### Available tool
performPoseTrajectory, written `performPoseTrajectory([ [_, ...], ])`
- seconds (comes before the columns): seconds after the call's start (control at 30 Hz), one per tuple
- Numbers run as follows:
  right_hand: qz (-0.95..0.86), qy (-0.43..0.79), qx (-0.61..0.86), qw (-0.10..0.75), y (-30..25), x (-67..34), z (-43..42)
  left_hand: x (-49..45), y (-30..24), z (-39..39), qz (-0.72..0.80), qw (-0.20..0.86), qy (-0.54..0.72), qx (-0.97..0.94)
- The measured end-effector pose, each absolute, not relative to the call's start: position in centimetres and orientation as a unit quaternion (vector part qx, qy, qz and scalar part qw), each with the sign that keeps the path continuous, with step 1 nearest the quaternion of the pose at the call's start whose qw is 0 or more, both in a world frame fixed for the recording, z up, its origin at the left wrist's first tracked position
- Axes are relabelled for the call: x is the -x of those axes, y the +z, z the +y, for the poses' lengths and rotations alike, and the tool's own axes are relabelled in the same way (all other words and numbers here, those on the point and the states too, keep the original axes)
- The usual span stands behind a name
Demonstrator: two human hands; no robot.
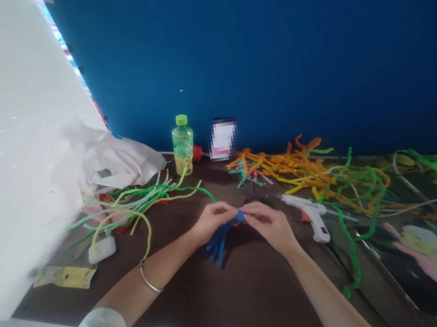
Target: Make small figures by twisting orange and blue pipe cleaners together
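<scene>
Blue pipe cleaners (219, 242) are gathered in a small bundle over the dark table (225, 311), their loose ends hanging down to the left. My left hand (216, 220) pinches the bundle near its bunched top. From the other side, my right hand (268, 224) grips the same top end between thumb and fingers. The fingertips of both hands almost meet there and partly cover the blue knot. A white hot glue gun (312, 216) with an orange trigger lies just right of my right hand.
Green pipe cleaners (153, 196) spread at the left, orange ones (293, 165) at the right. A green-capped bottle (184, 147) and a propped phone (223, 139) stand at the back. A white case (102, 250), a yellow paper strip (66, 277) and a plastic bag (130, 158) lie left.
</scene>
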State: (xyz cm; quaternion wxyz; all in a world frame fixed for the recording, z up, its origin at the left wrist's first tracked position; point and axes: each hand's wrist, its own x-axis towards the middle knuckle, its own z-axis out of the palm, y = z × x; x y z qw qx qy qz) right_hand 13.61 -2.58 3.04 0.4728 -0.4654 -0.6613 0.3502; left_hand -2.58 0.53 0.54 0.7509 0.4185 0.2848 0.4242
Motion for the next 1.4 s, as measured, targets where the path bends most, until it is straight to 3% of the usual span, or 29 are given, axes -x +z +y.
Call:
performPoseTrajectory([
  [0.17, -0.663, 0.346, 0.468, 0.470, 3.0, -13.8, -2.9, 2.5, 0.5, 0.5, 0.292, 0.750, 0.429, -0.412],
  [0.4, -0.501, 0.414, 0.483, 0.587, 2.0, -12.8, -3.0, 2.0, 0.1, 0.5, 0.276, 0.737, 0.485, -0.381],
  [0.6, -0.441, 0.404, 0.515, 0.614, 1.0, -12.2, -2.5, 1.5, -0.1, 0.0, 0.290, 0.686, 0.505, -0.437],
  [0.73, -0.383, 0.461, 0.503, 0.623, 0.6, -12.7, -2.3, 1.4, 0.1, -0.4, 0.272, 0.732, 0.455, -0.428],
  [1.07, -0.416, 0.490, 0.544, 0.539, 0.6, -12.5, -2.6, 1.3, -0.4, 0.0, 0.308, 0.719, 0.484, -0.393],
  [1.4, -0.516, 0.403, 0.556, 0.513, 0.7, -12.2, -3.5, 1.7, -0.6, 0.2, 0.341, 0.625, 0.501, -0.492],
])
